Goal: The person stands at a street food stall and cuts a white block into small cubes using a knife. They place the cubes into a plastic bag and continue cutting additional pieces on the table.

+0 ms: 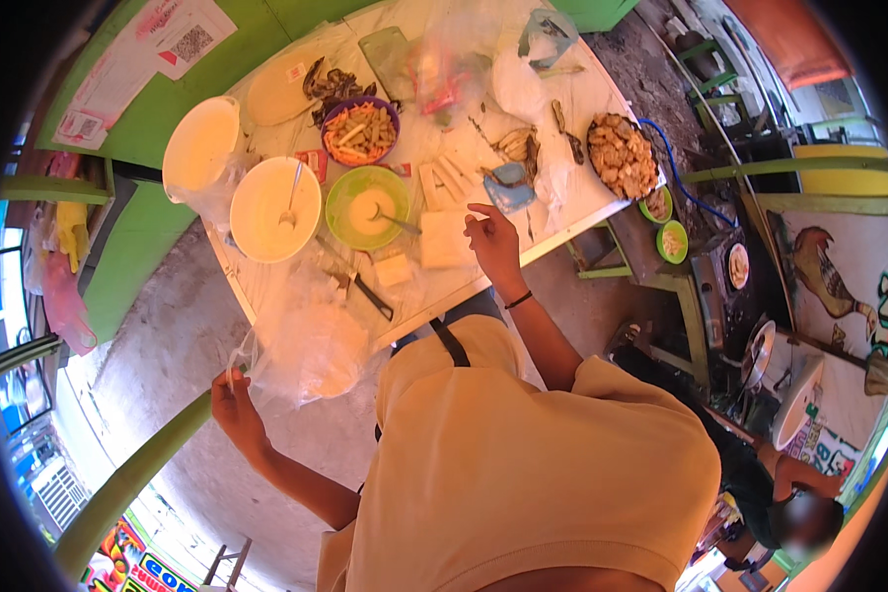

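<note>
My left hand (233, 403) is out past the table's near left corner, its fingers closed on the edge of a clear plastic bag (311, 345). The rest of the bag lies over the table edge, with something pale inside. My right hand (493, 245) hovers by the near table edge, fingers apart and holding nothing. Beside it sits a stack of pale square wrappers (447, 242), with pale strips (447, 185) behind. A black-handled knife (370, 298) lies near a small pale block (393, 270). A green bowl (340, 212) holds a spoon in pale liquid.
At the left stand a white bowl (250, 242) with a fork and a white bucket (199, 128). A purple bowl (395, 126) of cut food is farther back. Fried pieces (622, 158) fill a container at the right corner. A co-worker (760, 488) is at lower right.
</note>
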`<state>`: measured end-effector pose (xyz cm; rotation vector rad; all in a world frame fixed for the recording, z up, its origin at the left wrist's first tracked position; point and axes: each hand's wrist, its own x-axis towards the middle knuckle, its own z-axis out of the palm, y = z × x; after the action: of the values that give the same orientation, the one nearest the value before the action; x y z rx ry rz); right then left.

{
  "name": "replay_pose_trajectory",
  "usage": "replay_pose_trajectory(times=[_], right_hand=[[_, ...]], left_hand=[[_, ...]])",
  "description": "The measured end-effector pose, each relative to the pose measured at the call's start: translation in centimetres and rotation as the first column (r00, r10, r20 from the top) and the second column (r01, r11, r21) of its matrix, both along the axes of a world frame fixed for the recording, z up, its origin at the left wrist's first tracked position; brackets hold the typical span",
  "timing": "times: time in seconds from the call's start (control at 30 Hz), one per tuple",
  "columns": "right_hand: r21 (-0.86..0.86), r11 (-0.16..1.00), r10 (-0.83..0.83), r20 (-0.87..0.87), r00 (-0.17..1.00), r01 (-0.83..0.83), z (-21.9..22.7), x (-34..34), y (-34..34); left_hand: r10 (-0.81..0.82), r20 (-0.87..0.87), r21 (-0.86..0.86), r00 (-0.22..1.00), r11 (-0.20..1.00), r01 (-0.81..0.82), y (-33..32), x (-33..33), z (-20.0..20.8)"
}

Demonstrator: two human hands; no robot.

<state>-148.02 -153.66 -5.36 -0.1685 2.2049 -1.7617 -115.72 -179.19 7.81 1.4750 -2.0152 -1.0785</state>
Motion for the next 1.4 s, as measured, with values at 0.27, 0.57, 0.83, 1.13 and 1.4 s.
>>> replay_pose_trajectory(times=[0.27,0.57,0.83,1.13,1.4], right_hand=[[0.023,0.996,0.093,-0.167,0.981,-0.091,2.4,-14.5,1.0],[0.195,0.980,0.066,-0.501,0.863,0.038,2.1,-29.9,-0.5],[0.281,0.950,0.258,-0.466,0.846,-0.135,-0.1,-28.8,-1.1],[0.315,0.896,-0.015,-0.685,0.729,0.314,3.1,-40.9,0.4],[0.573,0.818,0.196,-0.368,0.909,0.056,1.8,-44.3,-0.7]], left_hand=[[0.149,0.162,-0.212,0.975,0.971,-0.113,3.8,-6.8,-0.8],[0.219,0.311,-0.117,0.925,0.975,-0.191,6.4,-13.1,-0.3],[0.211,0.358,-0.080,0.910,0.977,-0.195,6.8,-13.8,-1.0],[0.221,0.374,0.002,0.900,0.971,-0.240,7.2,-15.2,-0.9],[0.225,0.357,0.027,0.907,0.968,-0.251,7.8,-16.5,-0.9]])
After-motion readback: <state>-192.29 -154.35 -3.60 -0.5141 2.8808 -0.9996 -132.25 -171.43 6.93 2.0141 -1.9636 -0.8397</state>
